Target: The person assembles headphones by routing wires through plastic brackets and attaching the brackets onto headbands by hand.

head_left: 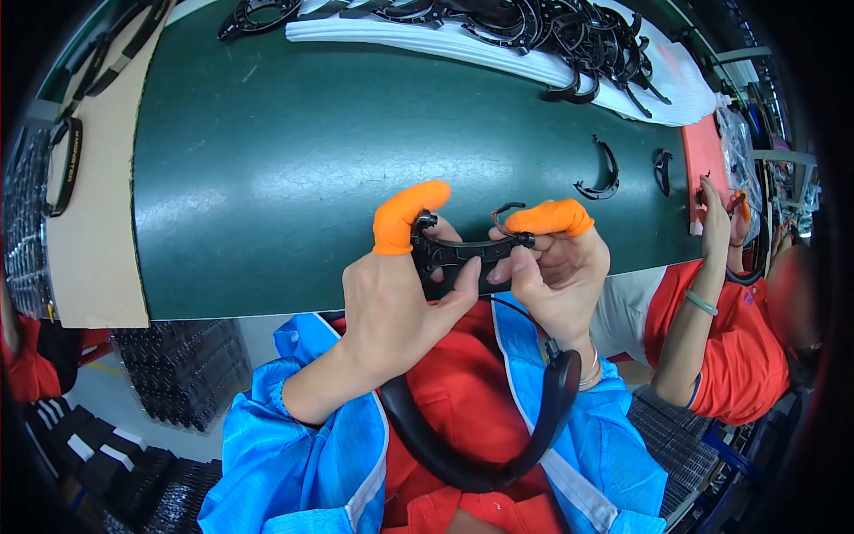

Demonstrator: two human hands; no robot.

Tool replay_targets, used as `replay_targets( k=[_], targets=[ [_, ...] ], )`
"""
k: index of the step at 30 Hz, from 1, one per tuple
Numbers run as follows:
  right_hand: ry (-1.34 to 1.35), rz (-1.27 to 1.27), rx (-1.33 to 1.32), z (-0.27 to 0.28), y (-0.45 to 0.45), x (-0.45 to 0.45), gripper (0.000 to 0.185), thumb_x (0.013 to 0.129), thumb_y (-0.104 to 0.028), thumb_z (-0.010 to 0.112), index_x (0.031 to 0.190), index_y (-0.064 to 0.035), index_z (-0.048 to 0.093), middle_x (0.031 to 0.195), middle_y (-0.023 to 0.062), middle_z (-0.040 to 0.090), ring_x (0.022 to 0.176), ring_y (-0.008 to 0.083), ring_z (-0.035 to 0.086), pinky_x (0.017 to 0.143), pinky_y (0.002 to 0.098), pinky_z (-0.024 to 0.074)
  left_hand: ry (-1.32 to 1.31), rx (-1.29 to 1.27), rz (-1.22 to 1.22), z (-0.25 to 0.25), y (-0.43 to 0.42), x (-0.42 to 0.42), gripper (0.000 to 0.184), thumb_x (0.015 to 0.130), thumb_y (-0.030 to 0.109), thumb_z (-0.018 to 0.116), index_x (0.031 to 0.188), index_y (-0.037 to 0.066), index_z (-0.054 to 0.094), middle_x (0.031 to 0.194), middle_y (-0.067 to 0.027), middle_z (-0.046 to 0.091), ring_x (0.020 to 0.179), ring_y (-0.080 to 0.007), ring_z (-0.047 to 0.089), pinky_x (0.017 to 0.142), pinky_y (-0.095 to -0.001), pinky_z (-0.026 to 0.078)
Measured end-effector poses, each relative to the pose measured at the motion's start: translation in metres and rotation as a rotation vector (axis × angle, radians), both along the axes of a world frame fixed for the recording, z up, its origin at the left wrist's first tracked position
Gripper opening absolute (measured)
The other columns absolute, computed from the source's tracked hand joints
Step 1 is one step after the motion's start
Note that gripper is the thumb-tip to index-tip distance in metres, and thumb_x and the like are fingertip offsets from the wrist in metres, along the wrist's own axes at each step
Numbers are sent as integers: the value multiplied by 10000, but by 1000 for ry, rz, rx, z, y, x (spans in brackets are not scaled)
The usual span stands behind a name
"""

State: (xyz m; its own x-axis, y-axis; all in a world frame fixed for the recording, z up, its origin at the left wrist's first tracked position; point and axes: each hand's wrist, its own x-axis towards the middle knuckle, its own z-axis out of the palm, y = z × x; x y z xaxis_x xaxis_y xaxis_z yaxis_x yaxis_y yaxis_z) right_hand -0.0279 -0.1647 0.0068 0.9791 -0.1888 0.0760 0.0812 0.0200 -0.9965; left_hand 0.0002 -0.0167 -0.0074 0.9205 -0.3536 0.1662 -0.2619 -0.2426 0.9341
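My left hand (391,289), an orange cover on its index finger, pinches the left end of a curved black plastic headphone piece (464,252) above the table's near edge. My right hand (562,271), also with an orange-covered index finger, grips the piece's right end. A thin dark strip curls up beside that end; what it belongs to is unclear. Below my hands, a black padded headband (471,476) hangs in a U before my chest, one end near my right wrist. A thin black cable (514,307) runs between the headband's end and the piece.
Many black curved parts (534,31) lie on white foam sheeting (382,34) along the far side of the green table (267,160). Two loose curved pieces (610,171) rest at right. Cardboard (98,258) with headbands (68,165) lies left. A co-worker's arm (698,329) is at right.
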Motion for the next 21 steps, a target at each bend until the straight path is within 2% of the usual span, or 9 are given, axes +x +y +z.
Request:
replay_targets(
  k=[2,6,8,15,21],
  targets=[
    [16,8,-5,-3,0,0,213,699,85,525,906,77,479,779,115,565,614,112,573,562,208,480,89,17,23,0,-1,1,515,661,-14,637,1098,9,364,768,-34,522,588,-50,483,524,-174,411],
    [19,35,8,-6,-1,0,225,697,86,527,916,77,477,783,112,562,632,115,575,574,209,482,121,51,4,-1,1,3,466,667,-7,636,1053,17,378,735,-23,518,568,-39,470,504,-170,389],
    [7,76,43,-6,-1,0,243,690,91,533,925,74,472,803,115,559,659,120,578,593,213,485,44,40,3,-5,2,5,473,676,78,635,1066,29,372,663,-24,547,460,-134,522,434,-262,412],
    [-23,101,-68,-6,-1,-1,288,681,93,551,948,71,446,862,130,545,687,140,587,620,225,495,31,-7,15,-8,1,3,469,678,72,630,1068,29,373,666,-26,546,452,-136,515,427,-260,411],
    [20,33,-87,-8,3,0,281,669,97,558,921,61,438,864,113,521,796,162,581,620,220,497,40,56,-6,-4,2,2,463,682,86,631,1066,31,379,637,-34,544,441,-155,524,425,-274,411]
  ],
)
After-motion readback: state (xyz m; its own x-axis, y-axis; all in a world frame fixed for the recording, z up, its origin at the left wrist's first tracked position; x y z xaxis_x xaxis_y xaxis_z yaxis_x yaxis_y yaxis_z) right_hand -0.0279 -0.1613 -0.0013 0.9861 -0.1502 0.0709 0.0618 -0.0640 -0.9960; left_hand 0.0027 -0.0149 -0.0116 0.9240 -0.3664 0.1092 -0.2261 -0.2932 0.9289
